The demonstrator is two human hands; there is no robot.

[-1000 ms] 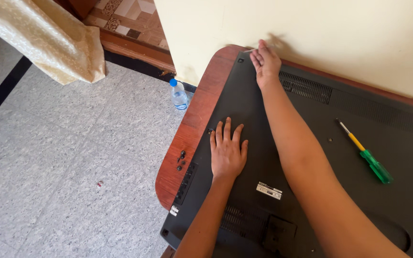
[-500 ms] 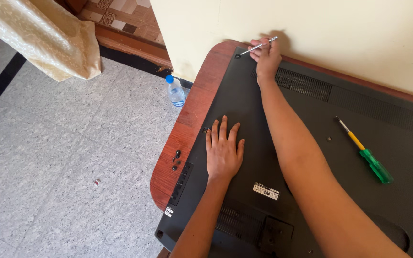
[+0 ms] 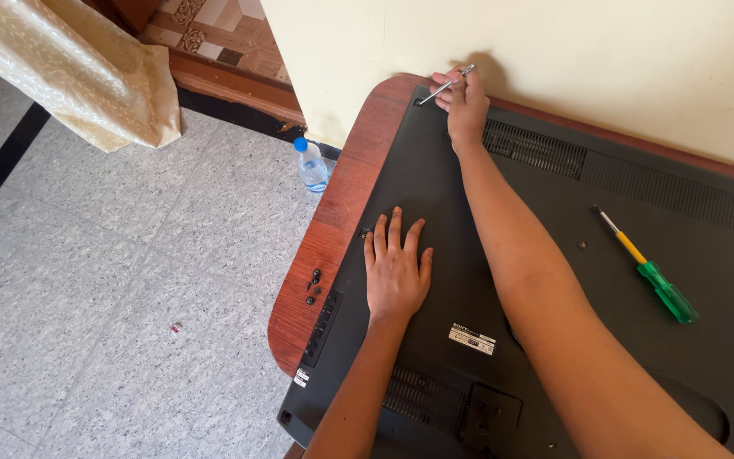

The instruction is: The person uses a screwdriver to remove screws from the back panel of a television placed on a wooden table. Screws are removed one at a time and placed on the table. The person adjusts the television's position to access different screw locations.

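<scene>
Screwdriver [image 3: 445, 87] lowered, fingers [image 3: 459, 92] closed round it

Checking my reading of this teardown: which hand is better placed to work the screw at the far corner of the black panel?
Right. The right hand already holds the slim metal screwdriver with its tip at that corner; the left hand lies flat on the black plastic back panel, likely steadying it.

cream wall [image 3: 554, 51] | grey speckled floor [image 3: 112, 280] | wooden table [image 3: 333, 229]
</scene>
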